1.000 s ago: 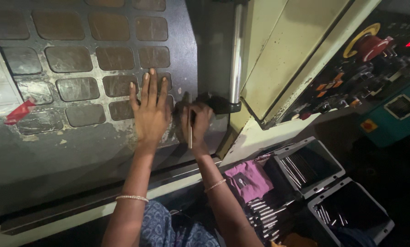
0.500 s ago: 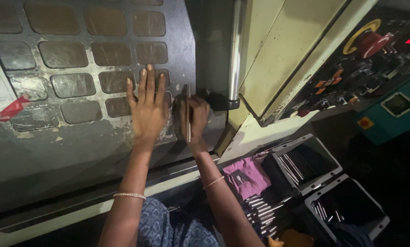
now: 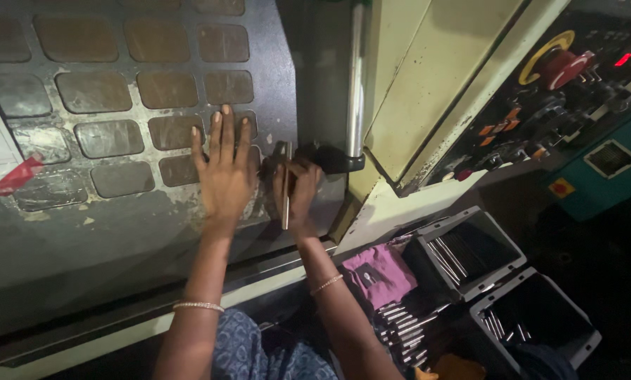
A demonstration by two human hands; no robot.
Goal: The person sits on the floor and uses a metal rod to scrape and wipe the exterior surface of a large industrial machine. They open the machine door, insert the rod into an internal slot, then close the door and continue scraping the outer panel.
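Left hand (image 3: pixel 224 176) lay flat and open on the machine door (image 3: pixel 118 232), right hand (image 3: pixel 298 193) just beside it clenched a thin metal rod (image 3: pixel 286 186).

Left hand (image 3: pixel 225 176) slid slightly right on door panel (image 3: pixel 118 84), right hand (image 3: pixel 295 191) nudged rightward

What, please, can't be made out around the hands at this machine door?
- Head view: right hand palm and its grip on the thin metal rod, turned away.
- Door panel beneath the left hand, covered.
- Control panel markings, too small and dim.
- Bin contents, in shadow.
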